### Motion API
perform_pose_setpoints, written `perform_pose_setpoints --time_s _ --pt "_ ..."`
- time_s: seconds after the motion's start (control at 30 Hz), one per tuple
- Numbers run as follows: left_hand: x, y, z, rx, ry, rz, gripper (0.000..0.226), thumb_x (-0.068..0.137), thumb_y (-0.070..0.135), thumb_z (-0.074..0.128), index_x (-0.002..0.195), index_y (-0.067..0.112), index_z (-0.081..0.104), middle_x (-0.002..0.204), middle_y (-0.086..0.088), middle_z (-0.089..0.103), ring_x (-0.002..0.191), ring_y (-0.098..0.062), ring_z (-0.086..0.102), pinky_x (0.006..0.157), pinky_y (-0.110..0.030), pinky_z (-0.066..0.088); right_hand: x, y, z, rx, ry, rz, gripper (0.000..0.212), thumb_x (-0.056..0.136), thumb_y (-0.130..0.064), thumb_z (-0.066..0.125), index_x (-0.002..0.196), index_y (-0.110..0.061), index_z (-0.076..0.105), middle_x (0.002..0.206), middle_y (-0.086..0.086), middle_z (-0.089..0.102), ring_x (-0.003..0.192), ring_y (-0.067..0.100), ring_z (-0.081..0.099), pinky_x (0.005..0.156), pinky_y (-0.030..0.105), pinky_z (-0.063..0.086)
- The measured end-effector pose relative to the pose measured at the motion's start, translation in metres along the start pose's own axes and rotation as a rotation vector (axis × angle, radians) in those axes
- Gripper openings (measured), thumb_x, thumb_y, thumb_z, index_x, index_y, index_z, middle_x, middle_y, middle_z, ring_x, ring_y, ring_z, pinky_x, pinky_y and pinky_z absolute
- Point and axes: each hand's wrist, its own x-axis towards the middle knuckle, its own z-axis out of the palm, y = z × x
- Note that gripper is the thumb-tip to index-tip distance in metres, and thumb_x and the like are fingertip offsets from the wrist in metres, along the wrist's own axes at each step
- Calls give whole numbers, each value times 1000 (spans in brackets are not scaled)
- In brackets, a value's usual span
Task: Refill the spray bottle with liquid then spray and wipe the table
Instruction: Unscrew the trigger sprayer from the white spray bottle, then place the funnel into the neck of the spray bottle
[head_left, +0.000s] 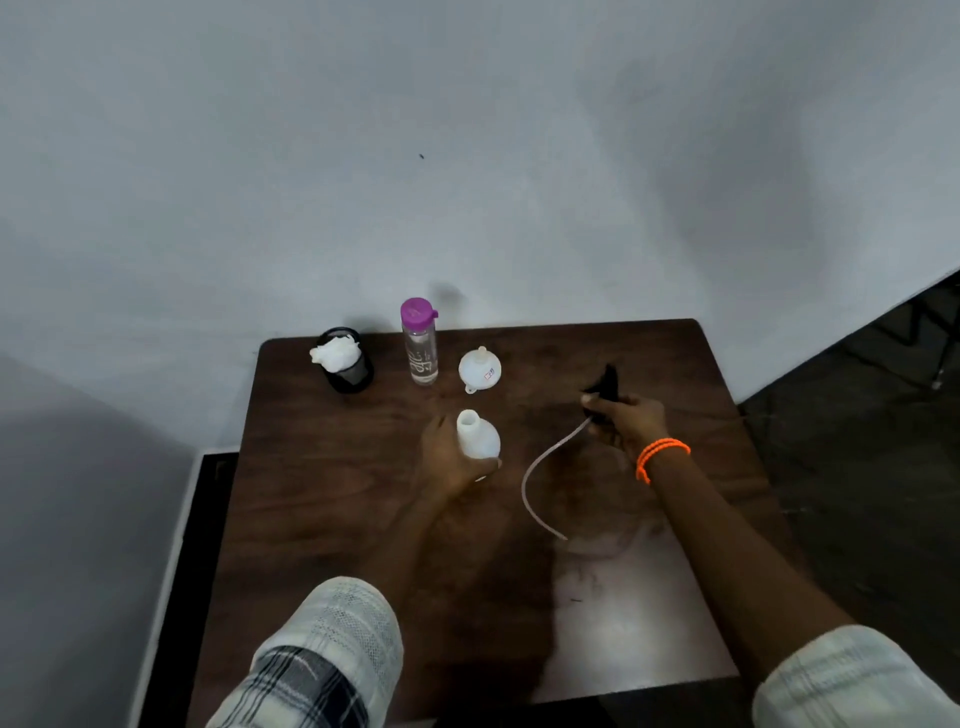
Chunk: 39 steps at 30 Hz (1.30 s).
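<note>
Spray bottle (478, 435): white matte plastic, rounded body w/ open neck, upright mid-bench. Left hand (448, 461) wrapped round its side. Right hand (628, 421) closed on black spray head (605, 392), held just above the bench; thin curved dip tube (540, 478) hangs from it. Behind: white funnel (479, 369), clear water bottle (421, 343) w/ purple cap, black cup w/ white tissue (337, 354). Bench (363, 493) dark wood-grain, glossy; plain grey wall.
</note>
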Motion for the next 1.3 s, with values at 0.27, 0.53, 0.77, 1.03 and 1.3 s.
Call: perform_pose_setpoints --time_s 0.27,0.53,0.77,1.03,1.3 --pt "-4 -7 19 -85 34 -20 69 59 26 95 119 20 60 116 3 61 100 -8 60 91 -29 50 19 26 36 -493 -46 51 34 68 -16 94 92 -1 75 84 19 74 44 17 66 39 21 49" --pt "5 -23 30 -57 -14 -22 93 58 39 97 139 21 55 133 4 56 120 -12 54 102 -30 46 32 52 51 -936 -24 -105 51 58 -27 96 100 -5 77 95 19 76 87 32 74 74 41 63" --pt "12 -36 33 -32 -18 71 109 50 44 101 144 15 53 145 1 53 135 -17 46 113 -30 38 33 62 55 -1052 -29 -168 58 63 -31 94 112 -7 75 108 17 75 101 33 70 83 37 58" --pt "0 -59 14 -41 -81 173 106 62 35 92 153 14 42 157 0 42 144 -13 38 120 -31 32 33 58 50 -1130 -98 -192 71 66 -46 91 120 -7 67 117 16 70 106 33 67 84 37 56" --pt "29 -70 -15 -162 -54 -160 57 82 -10 65 135 12 63 134 -5 64 123 -20 61 101 -28 51 45 32 60 -1138 -50 -344 52 82 -63 70 88 -12 76 84 9 75 82 29 72 73 37 59"
